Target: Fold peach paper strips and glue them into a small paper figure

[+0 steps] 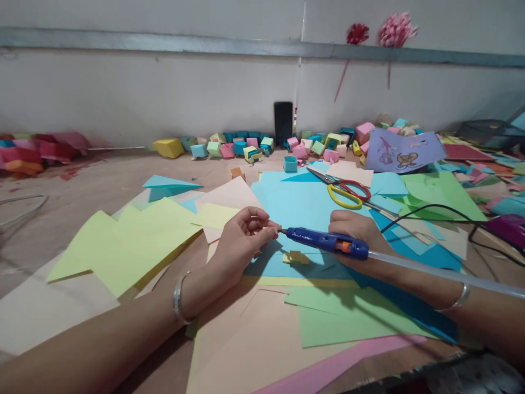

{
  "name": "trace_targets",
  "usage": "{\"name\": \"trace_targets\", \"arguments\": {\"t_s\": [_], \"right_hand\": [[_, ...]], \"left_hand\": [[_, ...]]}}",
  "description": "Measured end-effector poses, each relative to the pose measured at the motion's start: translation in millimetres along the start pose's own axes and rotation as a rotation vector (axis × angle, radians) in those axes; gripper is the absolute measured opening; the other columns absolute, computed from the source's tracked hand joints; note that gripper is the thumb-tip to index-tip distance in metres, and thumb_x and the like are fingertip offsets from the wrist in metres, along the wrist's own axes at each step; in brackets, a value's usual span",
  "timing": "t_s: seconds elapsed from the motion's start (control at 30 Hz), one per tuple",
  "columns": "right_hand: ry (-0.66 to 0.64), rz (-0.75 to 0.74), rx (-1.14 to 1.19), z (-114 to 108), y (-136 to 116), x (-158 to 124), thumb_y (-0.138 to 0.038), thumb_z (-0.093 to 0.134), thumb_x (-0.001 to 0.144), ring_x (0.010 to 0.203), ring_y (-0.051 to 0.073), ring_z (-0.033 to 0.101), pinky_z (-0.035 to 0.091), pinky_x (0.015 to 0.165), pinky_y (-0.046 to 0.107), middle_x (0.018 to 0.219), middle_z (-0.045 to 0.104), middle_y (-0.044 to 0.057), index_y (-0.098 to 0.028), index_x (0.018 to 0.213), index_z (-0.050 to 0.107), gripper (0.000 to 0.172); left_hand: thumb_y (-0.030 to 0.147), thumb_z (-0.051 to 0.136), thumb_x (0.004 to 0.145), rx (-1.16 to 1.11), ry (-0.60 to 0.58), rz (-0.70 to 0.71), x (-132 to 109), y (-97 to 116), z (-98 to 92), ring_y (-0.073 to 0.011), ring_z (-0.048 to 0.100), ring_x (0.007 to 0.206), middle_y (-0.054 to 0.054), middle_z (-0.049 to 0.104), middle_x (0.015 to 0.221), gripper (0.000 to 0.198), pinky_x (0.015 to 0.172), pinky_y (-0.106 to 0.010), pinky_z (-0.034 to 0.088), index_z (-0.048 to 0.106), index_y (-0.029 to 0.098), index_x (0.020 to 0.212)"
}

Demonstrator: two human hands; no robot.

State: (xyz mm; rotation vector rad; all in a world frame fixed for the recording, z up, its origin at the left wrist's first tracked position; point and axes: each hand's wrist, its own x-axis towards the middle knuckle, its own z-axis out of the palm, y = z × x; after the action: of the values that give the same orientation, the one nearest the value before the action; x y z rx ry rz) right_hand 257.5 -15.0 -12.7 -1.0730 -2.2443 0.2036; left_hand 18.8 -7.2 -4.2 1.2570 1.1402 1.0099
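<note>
My right hand (355,227) is wrapped around a blue hot glue gun (315,239), whose nozzle points left. A long clear glue stick (430,269) sticks out of its back end over my forearm. My left hand (250,230) pinches a small orange paper piece (257,253), mostly hidden by the fingers. The nozzle tip is at my left fingertips; whether it touches the piece I cannot tell. Beneath my hands lie light blue paper sheets (283,197), with a small yellow folded paper piece (296,257) on them.
Scissors (344,195) with red and yellow handles lie behind my right hand. Yellow paper (135,241) spreads at left, green paper (348,317) in front. Small paper boxes (240,146) line the wall, beside an upright phone (283,123). A black cable (435,206) runs right.
</note>
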Motion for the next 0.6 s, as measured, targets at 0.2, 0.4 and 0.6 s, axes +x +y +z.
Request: {"name": "trace_targets", "arguments": {"t_s": [0.2,0.4,0.6], "right_hand": [[-0.078,0.007,-0.012,-3.9,-2.4,1.6,-0.017,0.051,0.078,0.056,0.010,0.040,0.025,0.053,0.023,0.061,0.042,0.000,-0.017,0.054,0.043,0.025],[0.046,0.013,-0.152,-19.2,8.0,14.9,-0.025,0.054,0.079,0.067,0.015,0.051,0.033,0.060,0.025,0.071,0.057,0.004,-0.017,0.069,0.054,0.013],[-0.001,0.276,-0.560,-113.4,53.2,8.4,-0.028,0.059,0.075,0.069,0.018,0.054,0.031,0.059,0.025,0.081,0.063,0.005,-0.018,0.087,0.056,0.016]], "left_hand": [[0.026,0.072,0.075,0.015,0.026,-0.016,-0.1,1.6,1.4,-0.0121,0.057,0.070,-0.002,0.068,0.079,0.026,0.049,-0.018,0.035,0.051,0.020,0.088],[0.032,0.077,0.069,0.029,0.029,-0.037,3.7,-1.9,-1.6,-0.0137,0.059,0.068,-0.004,0.070,0.083,0.033,0.045,-0.016,0.035,0.052,0.021,0.088],[0.040,0.083,0.058,0.016,0.069,-0.064,15.8,-10.8,-6.9,-0.0192,0.062,0.077,-0.007,0.070,0.085,0.045,0.041,-0.017,0.036,0.057,0.022,0.089]]}}
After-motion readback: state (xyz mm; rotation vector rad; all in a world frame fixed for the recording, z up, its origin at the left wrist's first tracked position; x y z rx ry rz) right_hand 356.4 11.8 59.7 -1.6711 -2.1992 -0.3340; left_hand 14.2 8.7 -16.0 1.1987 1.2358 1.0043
